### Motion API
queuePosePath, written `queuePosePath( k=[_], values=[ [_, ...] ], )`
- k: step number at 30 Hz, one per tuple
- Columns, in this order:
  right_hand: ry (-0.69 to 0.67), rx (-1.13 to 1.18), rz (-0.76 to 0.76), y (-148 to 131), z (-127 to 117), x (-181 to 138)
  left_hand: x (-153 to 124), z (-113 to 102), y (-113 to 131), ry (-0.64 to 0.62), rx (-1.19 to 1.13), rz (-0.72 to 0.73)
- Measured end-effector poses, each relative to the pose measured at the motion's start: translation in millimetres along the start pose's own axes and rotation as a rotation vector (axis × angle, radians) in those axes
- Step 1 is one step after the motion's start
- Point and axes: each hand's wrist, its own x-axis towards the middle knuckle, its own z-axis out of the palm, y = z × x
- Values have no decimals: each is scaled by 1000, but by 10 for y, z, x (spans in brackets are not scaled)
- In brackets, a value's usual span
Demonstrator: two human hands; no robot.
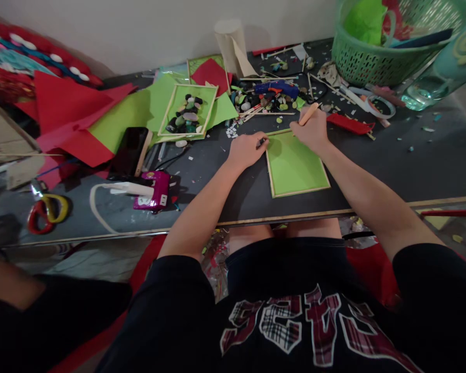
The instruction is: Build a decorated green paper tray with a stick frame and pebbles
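Observation:
A green card panel edged with thin wooden sticks (297, 166) lies on the dark table (411, 160) in front of me. My left hand (246, 149) rests at its top left corner, fingers curled round a small dark thing that I cannot name. At the panel's top edge my right hand (312, 129) is closed on a light wooden stick (308, 113), which points up and to the right.
A second green frame holding pebbles (187, 116) sits to the left among red and green paper sheets (81, 119). A blue glue gun (276, 88), a green basket (376, 52), tape (380, 106), a magenta power strip (153, 190) and scissors (46, 211) lie around. Another person's limb (8, 287) shows at the lower left.

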Motion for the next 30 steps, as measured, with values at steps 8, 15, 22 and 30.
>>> queuePosePath(
  k=[8, 15, 22, 30],
  values=[
    [8, 117, -35, -14, -24, 30, -7, -16, 30, -1, 9, -23],
    [-160, 232, -19, -137, -41, -85, -7, -23, 34, -2, 14, -21],
    [-161, 207, 4, -162, -21, -112, -12, -51, 54, -22, 3, -25],
    [-295, 221, -25, -224, -65, -141, -24, -65, 73, -28, 15, -43]
  ],
)
